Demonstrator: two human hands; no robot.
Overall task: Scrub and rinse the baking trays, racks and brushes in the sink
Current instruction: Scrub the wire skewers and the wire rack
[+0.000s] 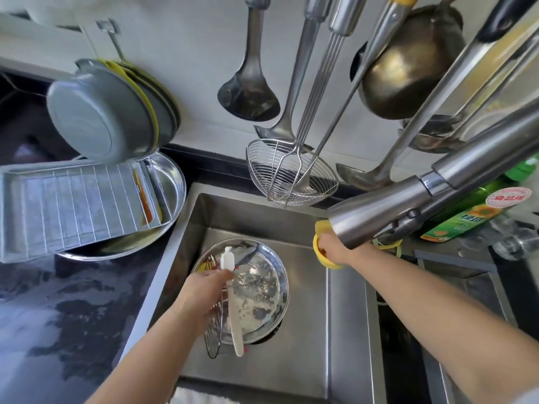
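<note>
Over the steel sink (344, 330), the left hand (201, 298) pinches a white brush (233, 310) and wire rack (214, 330), while the right hand (335, 249) grips a yellow sponge (322, 228) at the wet black counter's (67, 301) far edge.

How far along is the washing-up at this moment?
Looks done: a rectangular tray with a wire rack sits on the counter, apparently washed. In hand: the left hand holds a white brush over the round tray in the sink; the right hand reaches into a yellow holder beneath the faucet. Left: the round tray is spotted, and no water is visibly running.
</note>
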